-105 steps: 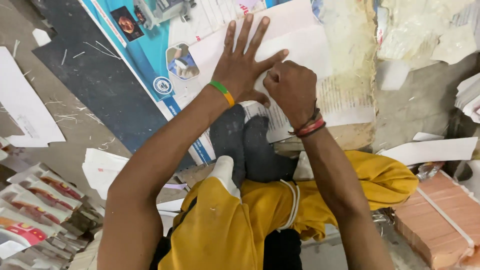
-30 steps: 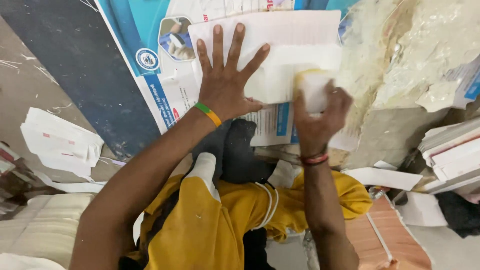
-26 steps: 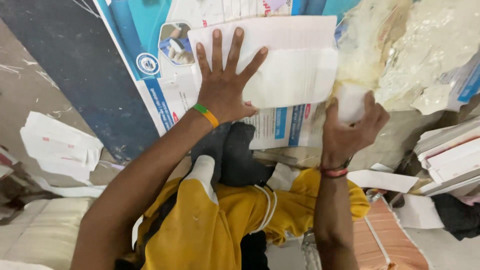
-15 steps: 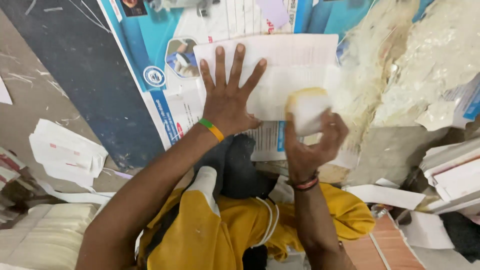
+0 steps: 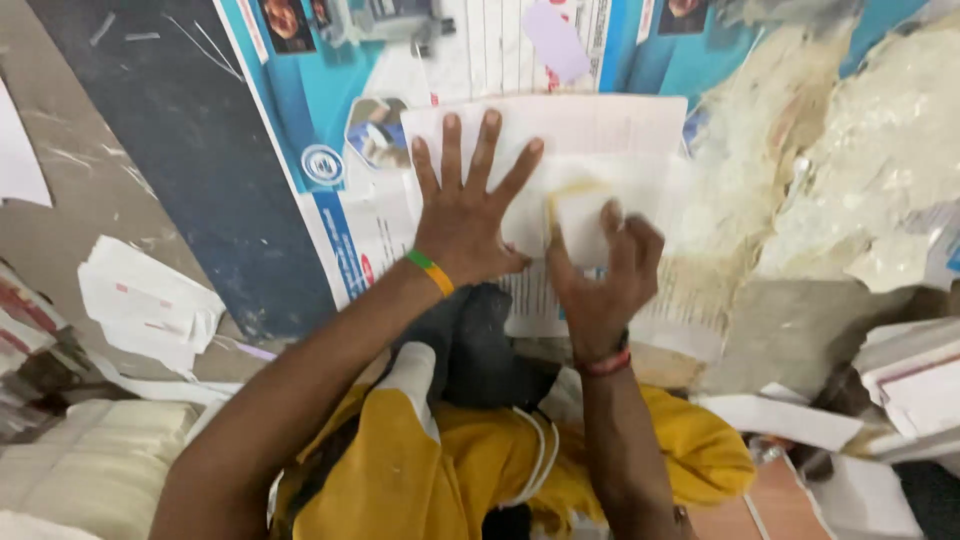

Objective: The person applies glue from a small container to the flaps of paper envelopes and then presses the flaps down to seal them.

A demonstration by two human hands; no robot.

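Two hands work one white sheet (image 5: 600,130) at 12 o'clock. Keep your left hand (image 5: 468,215) flat, fingers spread apart, pinning the sheet. Your right hand (image 5: 600,280) is clamped on one pale sponge pad (image 5: 580,215); wipe with even pressure, away from the pinning palm. Count: one blue poster (image 5: 330,130) beneath, one paper stack (image 5: 150,305) at 9 o'clock.

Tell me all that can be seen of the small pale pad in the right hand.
The pad is a small block, whitish with a yellowish top edge, and looks soft like sponge or foam. The right hand grips it from below, fingers partly covering it, and presses it on the white paper sheet. The left hand lies flat beside it, not touching it.
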